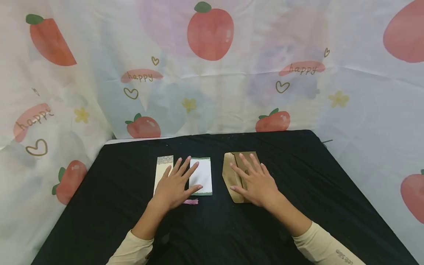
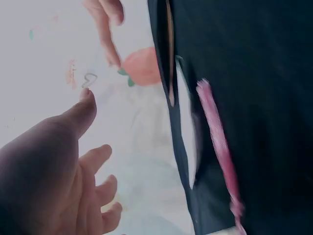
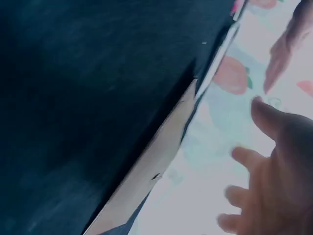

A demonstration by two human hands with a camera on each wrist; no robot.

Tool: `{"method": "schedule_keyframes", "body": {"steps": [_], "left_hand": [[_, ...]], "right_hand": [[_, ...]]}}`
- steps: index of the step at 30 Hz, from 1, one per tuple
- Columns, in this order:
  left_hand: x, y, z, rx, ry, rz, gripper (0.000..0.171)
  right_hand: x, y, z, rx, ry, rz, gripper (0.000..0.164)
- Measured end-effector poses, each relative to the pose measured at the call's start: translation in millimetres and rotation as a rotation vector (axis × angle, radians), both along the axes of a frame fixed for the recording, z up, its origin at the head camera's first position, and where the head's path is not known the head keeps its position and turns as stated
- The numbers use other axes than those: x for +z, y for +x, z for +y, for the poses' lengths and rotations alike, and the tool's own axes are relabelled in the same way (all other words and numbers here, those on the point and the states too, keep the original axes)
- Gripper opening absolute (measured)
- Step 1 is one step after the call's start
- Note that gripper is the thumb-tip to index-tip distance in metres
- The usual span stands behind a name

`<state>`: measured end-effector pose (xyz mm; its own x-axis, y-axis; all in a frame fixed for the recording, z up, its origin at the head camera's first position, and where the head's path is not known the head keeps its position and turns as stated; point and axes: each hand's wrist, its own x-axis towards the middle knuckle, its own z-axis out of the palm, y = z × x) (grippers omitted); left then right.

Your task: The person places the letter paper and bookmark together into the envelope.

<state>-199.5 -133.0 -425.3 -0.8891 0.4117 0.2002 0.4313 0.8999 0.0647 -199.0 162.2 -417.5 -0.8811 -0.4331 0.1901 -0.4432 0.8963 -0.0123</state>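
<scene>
My left hand (image 1: 172, 187) hovers with fingers spread over a cream bookmark-like card (image 1: 161, 171) with a glittery top band and a white card (image 1: 202, 176) with green edges. A pink tassel (image 1: 191, 201) shows beside that wrist; in the left wrist view the tassel (image 2: 218, 134) lies on the black cloth. What it is attached to is hidden by the hand. My right hand (image 1: 259, 184), fingers also spread, is above an open gold-brown envelope (image 1: 232, 180). In the right wrist view the envelope (image 3: 146, 176) lies below the hand, apart from it. Neither hand holds anything.
A black cloth (image 1: 212, 235) covers the table. Behind and on both sides hangs a pale curtain (image 1: 218, 99) printed with red fruit, hearts and the word "happy". The table's back edge runs just beyond the cards and envelope.
</scene>
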Motion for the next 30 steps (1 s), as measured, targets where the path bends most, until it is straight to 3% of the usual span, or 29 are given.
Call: {"method": "schedule_keyframes", "body": {"steps": [5,10,23,30], "left_hand": [[7.6,-6.7,19.1,-0.037,-0.016,-0.041,0.073],[8.4,-14.7,35.7,-0.116,-0.019,-0.091,0.072],[-8.3,-49.0,73.6,-0.216,-0.051,-0.229,0.066],[-15.8,-59.7,91.1,-0.195,-0.108,-0.26,0.067]], "right_hand": [[1.6,0.3,-1.7,-0.011,-0.024,-0.116,0.071],[6.4,1.0,-2.5,-0.035,-0.035,-0.149,0.072],[9.6,6.0,1.4,-0.055,0.032,-0.267,0.072],[11.2,8.5,1.4,-0.098,0.063,-0.356,0.073]]}}
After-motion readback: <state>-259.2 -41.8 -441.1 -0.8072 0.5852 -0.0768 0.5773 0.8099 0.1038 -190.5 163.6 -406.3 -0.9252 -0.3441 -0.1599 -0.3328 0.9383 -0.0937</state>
